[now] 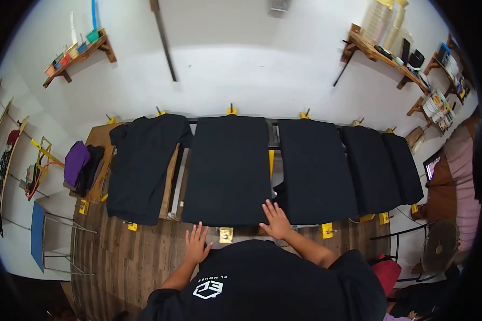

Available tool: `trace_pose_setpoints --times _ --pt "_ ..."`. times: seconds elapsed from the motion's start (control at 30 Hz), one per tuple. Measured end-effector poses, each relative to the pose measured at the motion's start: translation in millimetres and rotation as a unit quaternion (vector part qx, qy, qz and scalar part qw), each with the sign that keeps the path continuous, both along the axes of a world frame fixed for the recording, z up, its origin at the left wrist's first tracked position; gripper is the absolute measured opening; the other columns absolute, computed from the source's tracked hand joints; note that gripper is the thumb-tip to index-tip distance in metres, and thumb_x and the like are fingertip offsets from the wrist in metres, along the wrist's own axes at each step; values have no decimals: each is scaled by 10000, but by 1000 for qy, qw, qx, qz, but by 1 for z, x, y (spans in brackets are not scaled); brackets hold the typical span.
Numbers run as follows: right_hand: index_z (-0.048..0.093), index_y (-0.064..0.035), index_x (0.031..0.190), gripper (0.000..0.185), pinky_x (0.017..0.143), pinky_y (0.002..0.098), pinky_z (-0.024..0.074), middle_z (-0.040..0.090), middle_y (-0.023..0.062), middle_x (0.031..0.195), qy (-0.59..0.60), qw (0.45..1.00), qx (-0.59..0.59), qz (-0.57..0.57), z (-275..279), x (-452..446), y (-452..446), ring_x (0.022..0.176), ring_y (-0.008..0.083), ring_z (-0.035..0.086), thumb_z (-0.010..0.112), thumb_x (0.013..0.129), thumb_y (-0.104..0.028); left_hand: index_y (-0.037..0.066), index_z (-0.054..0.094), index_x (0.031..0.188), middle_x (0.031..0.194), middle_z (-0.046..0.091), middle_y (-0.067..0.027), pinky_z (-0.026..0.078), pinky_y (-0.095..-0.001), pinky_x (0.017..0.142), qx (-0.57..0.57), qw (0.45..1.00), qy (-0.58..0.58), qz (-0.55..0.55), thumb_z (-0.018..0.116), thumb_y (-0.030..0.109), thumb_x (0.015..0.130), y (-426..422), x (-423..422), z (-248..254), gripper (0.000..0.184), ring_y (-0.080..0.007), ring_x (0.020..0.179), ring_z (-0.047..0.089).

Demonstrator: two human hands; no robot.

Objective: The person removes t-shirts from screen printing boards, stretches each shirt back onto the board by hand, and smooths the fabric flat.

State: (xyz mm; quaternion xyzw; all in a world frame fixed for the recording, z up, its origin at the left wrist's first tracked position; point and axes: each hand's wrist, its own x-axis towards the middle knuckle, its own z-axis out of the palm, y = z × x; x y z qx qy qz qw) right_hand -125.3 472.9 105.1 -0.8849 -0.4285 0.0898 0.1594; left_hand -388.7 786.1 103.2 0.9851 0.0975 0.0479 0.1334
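My left hand (198, 243) is open, fingers spread, just below the near left corner of a black T-shirt (227, 166) stretched flat over a board. At that shirt's near right corner, my right hand (276, 219) lies open with its fingertips on or against the edge; exact contact is hard to tell. Neither hand grips anything. To the left, another black T-shirt (144, 166) lies loosely on its board, sleeves spread and hem hanging. On the right, a second smooth black-covered board (317, 171) stands beside the middle one, with further black-covered boards (370, 168) past it.
A purple cloth (76, 163) and dark garments rest on a wooden board (98, 176) at the left. Yellow clamps (226, 235) line the rack's near edge. Shelves (85, 53) hang on the wall. A fan (439, 247) and a blue-topped table (38, 235) flank the floor.
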Motion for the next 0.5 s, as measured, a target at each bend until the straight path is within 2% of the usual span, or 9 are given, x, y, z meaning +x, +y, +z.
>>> trace_pose_setpoints --times 0.03,0.13,0.2,0.23,0.3,0.37,0.4,0.47,0.5 --pt "241 -77 1666 871 1227 584 282 167 180 1747 4 1000 7 -9 2 -3 2 1551 506 247 581 997 -520 145 445 1591 1690 316 -182 226 -566 1238 -1 1000 3 7 639 430 996 8 -17 -7 687 -395 1542 316" --pt "314 -87 1647 913 1234 579 258 231 172 1733 -5 997 39 -62 3 -14 13 1554 495 249 698 891 -425 69 642 1316 1379 611 -192 428 -483 1073 -222 958 -54 171 711 326 967 44 -74 -39 439 -391 1263 575" --pt "371 -84 1618 879 1243 566 240 290 157 1713 -14 993 63 -98 10 -24 22 1540 483 277 689 832 -317 8 698 1119 1150 713 -202 496 -429 981 -329 866 -63 372 703 342 986 80 -110 -68 360 -382 1106 666" --pt "398 -84 1601 852 1244 562 236 318 152 1701 -24 991 70 -112 10 -27 28 1526 479 302 676 822 -287 8 698 1119 1150 713 -202 496 -429 981 -324 866 -61 377 703 342 986 113 -123 -79 360 -382 1106 666" --pt "545 -78 1466 664 1233 557 235 442 144 1613 -56 972 101 -204 -3 -30 53 1480 452 356 633 823 -219 6 651 1228 1267 682 -209 485 -424 1017 -352 670 -58 652 658 393 1023 183 -152 -91 438 -359 1181 644" --pt "649 -80 1277 446 1200 559 263 553 130 1474 -63 938 100 -325 -1 -32 93 1410 420 410 619 846 -187 6 567 1343 1377 624 -216 473 -420 1054 -355 604 -207 683 613 489 1042 245 -156 -79 571 -347 1242 611" --pt "682 -88 1171 303 1160 563 296 588 117 1386 -56 919 119 -371 3 -30 117 1381 390 423 622 891 -186 8 522 1388 1401 601 -215 464 -412 1071 -370 605 -243 662 615 515 1037 280 -155 -74 624 -334 1259 599" --pt "697 -102 1164 272 1127 542 339 609 122 1360 -113 887 156 -421 26 -33 186 1335 387 468 659 917 -210 -7 492 1423 1409 576 -212 471 -408 1053 -393 599 -284 638 626 544 1027 341 -140 -64 692 -305 1246 585" --pt "697 -89 1134 241 1074 508 396 657 139 1262 -172 897 184 -363 31 -29 216 1245 389 544 694 915 -191 -23 506 1412 1394 575 -209 486 -412 1017 -398 595 -292 634 634 547 1022 368 -126 -58 703 -289 1217 585"
